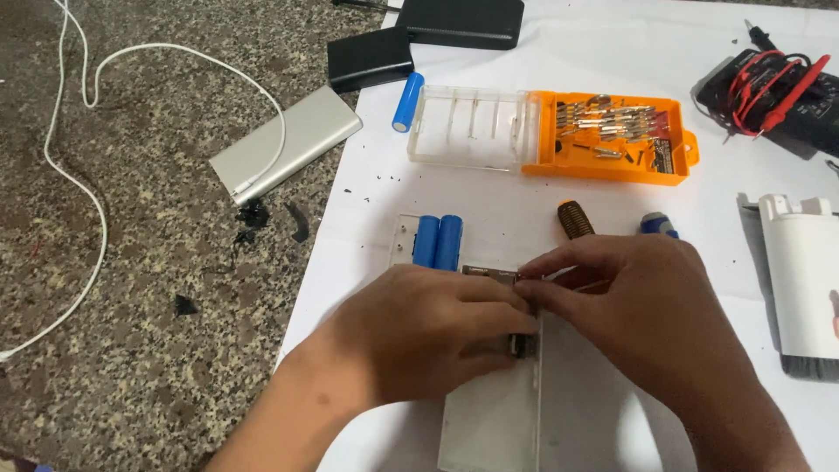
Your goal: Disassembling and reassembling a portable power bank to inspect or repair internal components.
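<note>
Both hands meet over an opened white power-bank case (489, 419) lying on a white sheet. My left hand (419, 328) grips the case's inner tray from the left, next to two blue cylindrical cells (438, 241) seated in it. My right hand (634, 293) pinches a small metal part (489, 273) at the top edge of the circuit board, fingertips touching those of the left hand. What lies under the palms is hidden.
An orange bit case (612, 135) with a clear lid stands behind, a loose blue cell (407, 101) beside it. Two screwdriver handles (574, 218) lie near my right hand. A silver power bank (284, 144) with white cable, black boxes, a multimeter (778, 87) and a white casing (804, 280) surround.
</note>
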